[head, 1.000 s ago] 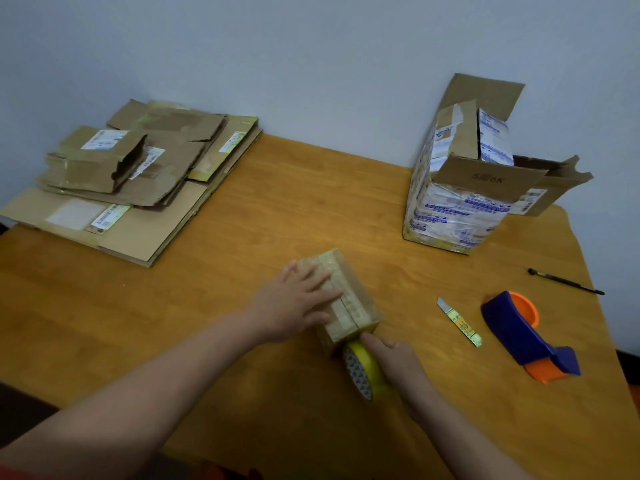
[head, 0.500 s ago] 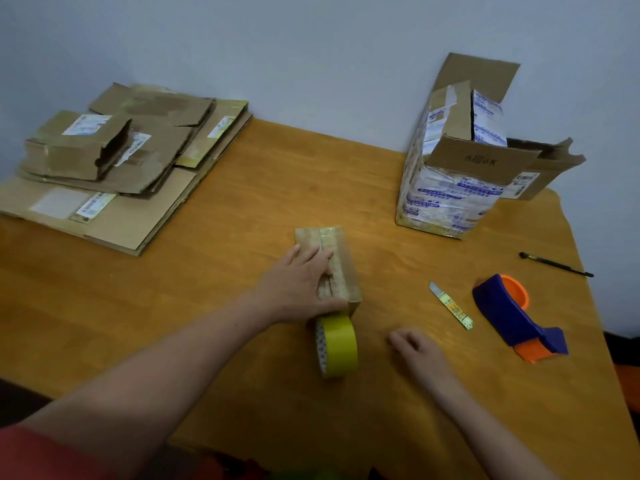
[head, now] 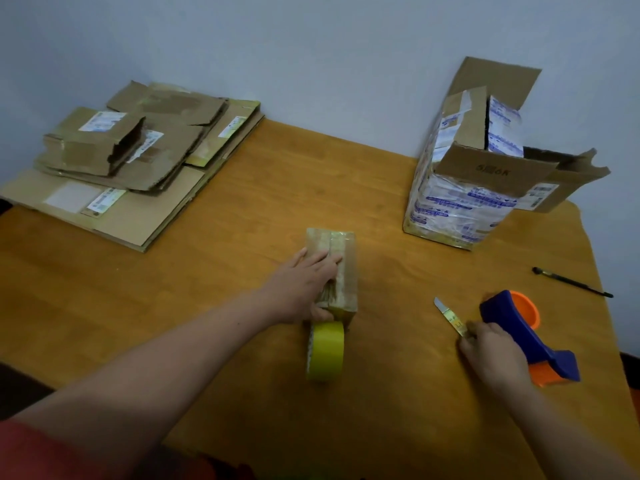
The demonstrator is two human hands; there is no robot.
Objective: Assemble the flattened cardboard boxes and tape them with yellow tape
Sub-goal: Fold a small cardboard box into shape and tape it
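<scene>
Left hand (head: 308, 289) lies flat on the box (head: 341, 271), fingers straight and pressing its top, thumb at the near end. Right hand (head: 491, 351), lower right of the frame, has its fingers curled at the handle of the knife (head: 446, 311); whether it has gripped it yet cannot be told.

A second ago that hand held the tape roll (head: 325, 351) against the box's near end. It then let go, crossed the table (head: 207, 271) and is now at the knife. The strip is probably laid along the top seam and cutting is likely next.

The roll stands on edge at centre frame, touching the box's near end, its open side facing left. The box sits just above it, its long axis running near to far, almost straight up the frame; a second ago it slanted toward the upper left.

Right of the knife lies a blue and orange dispenser (head: 512, 327), beyond it a pen (head: 571, 282). Further back, an open carton (head: 460, 202) stands at upper right, and flattened boxes (head: 114, 188) are stacked at upper left, still to be assembled.
</scene>
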